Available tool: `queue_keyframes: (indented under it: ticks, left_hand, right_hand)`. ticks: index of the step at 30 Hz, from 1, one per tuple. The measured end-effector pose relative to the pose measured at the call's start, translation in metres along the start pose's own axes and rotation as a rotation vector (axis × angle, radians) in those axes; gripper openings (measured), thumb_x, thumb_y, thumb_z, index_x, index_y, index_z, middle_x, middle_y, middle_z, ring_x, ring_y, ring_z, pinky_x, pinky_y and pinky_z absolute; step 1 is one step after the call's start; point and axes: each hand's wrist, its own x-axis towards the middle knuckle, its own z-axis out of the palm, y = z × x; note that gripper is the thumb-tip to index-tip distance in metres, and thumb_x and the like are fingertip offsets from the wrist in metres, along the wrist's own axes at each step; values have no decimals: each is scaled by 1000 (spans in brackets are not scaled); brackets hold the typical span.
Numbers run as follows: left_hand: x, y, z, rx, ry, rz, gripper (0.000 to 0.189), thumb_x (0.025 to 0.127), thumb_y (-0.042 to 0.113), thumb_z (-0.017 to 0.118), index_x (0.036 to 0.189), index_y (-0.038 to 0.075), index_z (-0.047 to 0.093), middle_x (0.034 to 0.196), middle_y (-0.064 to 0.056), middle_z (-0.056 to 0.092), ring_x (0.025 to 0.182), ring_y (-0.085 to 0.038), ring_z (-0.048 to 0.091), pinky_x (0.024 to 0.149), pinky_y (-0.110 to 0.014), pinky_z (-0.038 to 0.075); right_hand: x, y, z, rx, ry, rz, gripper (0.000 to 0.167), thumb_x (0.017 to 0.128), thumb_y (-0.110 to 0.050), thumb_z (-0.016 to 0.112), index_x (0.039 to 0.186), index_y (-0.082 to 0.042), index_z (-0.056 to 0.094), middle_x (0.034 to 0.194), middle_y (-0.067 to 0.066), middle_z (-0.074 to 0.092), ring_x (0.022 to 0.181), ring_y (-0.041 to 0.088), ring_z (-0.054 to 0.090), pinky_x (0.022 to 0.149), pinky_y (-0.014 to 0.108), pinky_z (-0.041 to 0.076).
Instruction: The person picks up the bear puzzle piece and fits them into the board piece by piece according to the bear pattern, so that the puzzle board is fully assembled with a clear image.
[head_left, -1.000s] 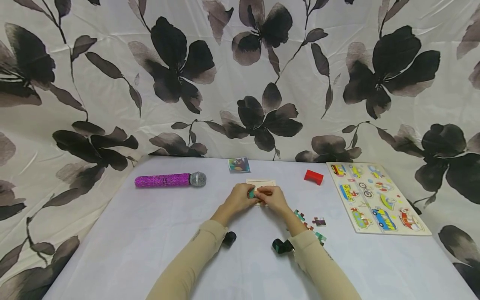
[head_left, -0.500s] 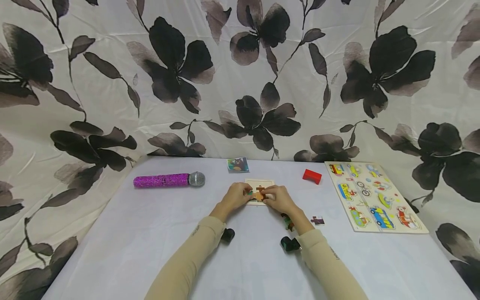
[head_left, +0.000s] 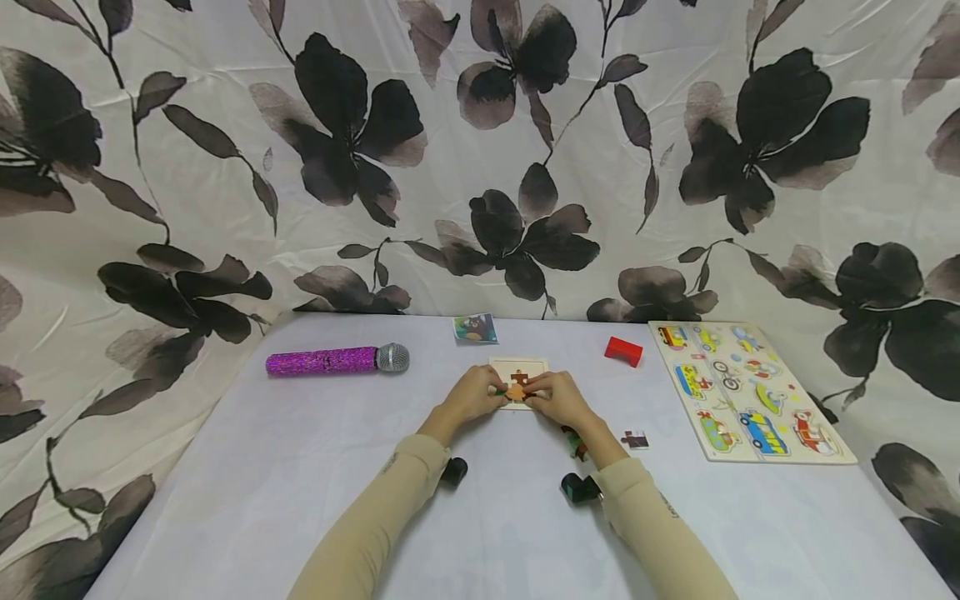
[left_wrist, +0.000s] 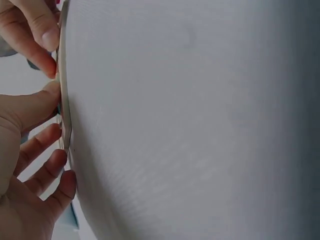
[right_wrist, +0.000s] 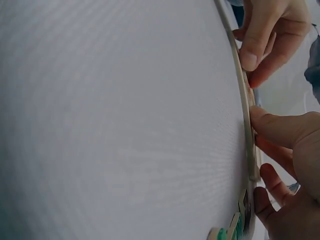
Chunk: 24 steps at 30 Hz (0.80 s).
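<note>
Reaching across a smooth white tablecloth (head_left: 300,500), two cuffed beige fabric sleeves (head_left: 360,517) pass rounded black objects (head_left: 579,488) at seven and five o'clock of a small rectangular frame of pale wood (head_left: 538,364). Green-printed jigsaw pieces (head_left: 574,442), partly hidden by the right forearm (head_left: 600,443), lie between four and five, and a knobbed purple-brown jigsaw piece (head_left: 636,440) at four. The left hand (head_left: 472,394) and right hand (head_left: 558,398) bring thumbs and fingertips to the frame from nine and three o'clock; whether either pinches or only presses, the views do not tell. Between them, in the frame, lies an orange-brown jigsaw section (head_left: 516,391). Farther out: a flat cream board (head_left: 738,421) with bright vehicle shapes at three; a notched red block (head_left: 624,352) between two and three; a glittery purple microphone (head_left: 326,362) with silver mesh head at nine; a square picture card (head_left: 476,328) at eleven. Creased white fabric with black flowers (head_left: 420,250) hangs behind. One second earlier the hands met over the frame, a green piece at their fingertips; now they are apart, the orange-brown section showing, and the right forearm covers more green pieces.
</note>
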Motion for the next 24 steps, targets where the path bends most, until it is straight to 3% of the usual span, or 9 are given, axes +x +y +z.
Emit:
queue_keyframes:
  ticks: [4,8,12,18,24]
  left_hand:
    - [1,5,-3,37,-39,0,21,82,12,72,100,4,73,93,-7,64,85,-21,56,78,-34,46]
    - [2,6,-3,71,-42,4,16,83,16,72,94,5,75,90,-5,65,82,-19,55,77,-32,45]
    - [4,8,-2,89,-48,-34,15,83,21,72,89,8,76,91,-4,65,85,-20,54,78,-33,46]
    - [6,8,-2,62,-39,-60,17,82,21,74,92,8,76,97,-5,67,96,-23,55,87,-36,47]
    - [7,8,-2,18,-39,-83,27,81,20,75,101,3,73,99,-8,64,92,-23,54,83,-36,46]
  right_hand:
    - [-1,1,0,28,4,-6,17,81,-2,70,96,5,72,105,19,67,103,37,59,95,51,42]
    - [-1,1,0,46,6,-3,17,81,-1,70,96,6,72,105,20,67,103,37,60,94,51,43]
    - [0,3,1,53,5,1,17,81,-2,70,96,5,72,106,20,67,103,37,60,94,50,44]
    - [-1,4,1,47,4,-7,17,81,-2,71,96,6,72,106,20,67,102,36,60,94,50,44]
    - [0,5,1,41,-6,-6,18,82,-3,70,98,5,72,107,19,67,103,35,60,94,50,43]
